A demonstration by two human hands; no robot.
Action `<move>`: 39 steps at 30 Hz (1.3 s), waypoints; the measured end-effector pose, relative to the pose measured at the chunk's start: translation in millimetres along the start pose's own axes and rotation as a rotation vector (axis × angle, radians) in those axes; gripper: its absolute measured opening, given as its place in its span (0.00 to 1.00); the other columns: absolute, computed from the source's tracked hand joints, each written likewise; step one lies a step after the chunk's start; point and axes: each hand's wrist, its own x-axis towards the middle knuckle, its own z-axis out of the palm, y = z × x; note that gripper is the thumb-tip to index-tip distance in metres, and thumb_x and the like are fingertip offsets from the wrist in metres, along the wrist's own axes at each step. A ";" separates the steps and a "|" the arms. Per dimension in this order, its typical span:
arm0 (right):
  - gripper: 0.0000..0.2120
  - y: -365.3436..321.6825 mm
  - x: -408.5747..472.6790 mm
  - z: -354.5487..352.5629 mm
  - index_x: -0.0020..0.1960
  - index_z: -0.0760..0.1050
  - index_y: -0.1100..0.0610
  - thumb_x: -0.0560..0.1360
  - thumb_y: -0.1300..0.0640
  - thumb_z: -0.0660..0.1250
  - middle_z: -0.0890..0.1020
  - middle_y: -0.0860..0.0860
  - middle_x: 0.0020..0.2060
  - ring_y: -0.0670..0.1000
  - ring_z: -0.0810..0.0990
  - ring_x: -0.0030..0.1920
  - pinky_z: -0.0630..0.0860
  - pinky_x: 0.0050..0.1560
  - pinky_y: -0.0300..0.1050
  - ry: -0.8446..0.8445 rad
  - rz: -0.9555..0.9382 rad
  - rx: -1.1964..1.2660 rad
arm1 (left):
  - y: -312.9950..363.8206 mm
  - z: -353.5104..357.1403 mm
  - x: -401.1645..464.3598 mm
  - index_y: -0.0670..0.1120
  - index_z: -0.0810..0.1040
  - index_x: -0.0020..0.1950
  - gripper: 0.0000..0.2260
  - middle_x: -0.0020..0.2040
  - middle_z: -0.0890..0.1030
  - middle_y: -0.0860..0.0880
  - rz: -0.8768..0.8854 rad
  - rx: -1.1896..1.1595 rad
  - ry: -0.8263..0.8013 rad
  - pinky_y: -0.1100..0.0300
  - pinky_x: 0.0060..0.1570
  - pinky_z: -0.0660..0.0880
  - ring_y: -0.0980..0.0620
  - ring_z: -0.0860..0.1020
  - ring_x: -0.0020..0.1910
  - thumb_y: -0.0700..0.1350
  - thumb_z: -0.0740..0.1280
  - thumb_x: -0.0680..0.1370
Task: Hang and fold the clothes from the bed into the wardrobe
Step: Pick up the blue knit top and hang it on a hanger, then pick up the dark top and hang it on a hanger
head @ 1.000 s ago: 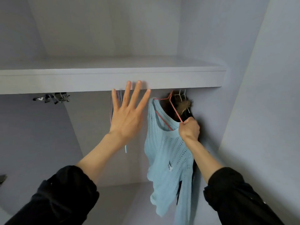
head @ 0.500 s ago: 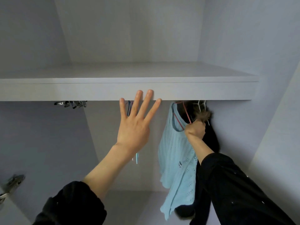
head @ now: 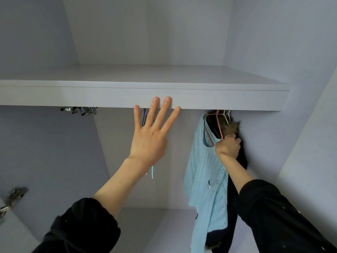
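A light blue knit top (head: 206, 179) hangs on a pink wire hanger (head: 218, 127) under the wardrobe shelf (head: 127, 95), at the right. My right hand (head: 228, 147) grips the hanger's lower bar together with the top's neckline. The hanger's hook goes up behind the shelf edge, so the rail is hidden. A dark garment with a fur trim (head: 231, 127) hangs just behind the blue top. My left hand (head: 151, 136) is raised with fingers spread, fingertips over the shelf's front edge; whether they touch it I cannot tell.
Empty blue and pink hangers (head: 145, 117) hang behind my left hand. Metal clip hangers (head: 80, 110) bunch under the shelf at the left. A door hinge (head: 12, 198) sits at the lower left. The wardrobe's right wall stands close to the hung clothes.
The view has shifted, so the shelf and clothes sit further right and lower. My right hand has kept its grip on the hanger. The left hand has stayed spread.
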 end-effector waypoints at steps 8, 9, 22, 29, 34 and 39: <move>0.20 6.4 -74.9 2.4 0.69 0.66 0.59 0.78 0.54 0.61 0.70 0.57 0.66 0.59 0.67 0.66 0.65 0.61 0.55 -0.068 -0.557 -0.328 | 9.1 -11.4 -59.5 0.45 0.60 0.74 0.29 0.74 0.62 0.40 -0.115 -0.239 -0.161 0.38 0.69 0.58 0.38 0.59 0.74 0.37 0.59 0.73; 0.20 5.1 -87.7 4.5 0.69 0.67 0.59 0.79 0.55 0.61 0.71 0.57 0.65 0.58 0.68 0.65 0.65 0.61 0.55 -0.108 -0.591 -0.301 | 8.2 -12.4 -73.8 0.45 0.62 0.73 0.26 0.73 0.64 0.40 -0.145 -0.266 -0.203 0.39 0.68 0.60 0.39 0.61 0.73 0.39 0.55 0.74; 0.16 17.7 -414.8 38.6 0.65 0.70 0.60 0.79 0.58 0.61 0.79 0.56 0.58 0.57 0.77 0.59 0.70 0.58 0.48 -0.936 -1.112 -0.007 | -27.4 -220.9 -396.7 0.47 0.70 0.69 0.18 0.64 0.76 0.47 -0.919 -0.203 -0.574 0.54 0.58 0.70 0.45 0.73 0.63 0.45 0.56 0.80; 0.14 64.7 -653.5 -9.5 0.63 0.72 0.56 0.79 0.56 0.61 0.80 0.51 0.51 0.54 0.78 0.54 0.71 0.52 0.47 -1.419 -1.400 0.065 | 26.5 -420.6 -579.9 0.47 0.66 0.72 0.19 0.67 0.72 0.46 -1.420 0.068 -0.598 0.53 0.59 0.69 0.45 0.72 0.64 0.45 0.55 0.81; 0.15 111.9 -802.2 -55.2 0.65 0.71 0.57 0.79 0.57 0.60 0.81 0.52 0.51 0.53 0.78 0.54 0.72 0.57 0.49 -1.740 -1.615 0.093 | 96.5 -547.7 -679.6 0.47 0.67 0.71 0.18 0.66 0.73 0.46 -1.774 0.236 -0.521 0.53 0.63 0.69 0.46 0.72 0.64 0.45 0.56 0.81; 0.16 157.1 -929.0 -106.5 0.66 0.70 0.57 0.80 0.54 0.60 0.80 0.52 0.55 0.52 0.76 0.58 0.70 0.60 0.45 -1.988 -1.909 0.127 | 166.1 -644.9 -746.4 0.47 0.66 0.72 0.18 0.67 0.71 0.48 -2.109 0.412 -0.422 0.57 0.64 0.65 0.49 0.68 0.67 0.44 0.54 0.82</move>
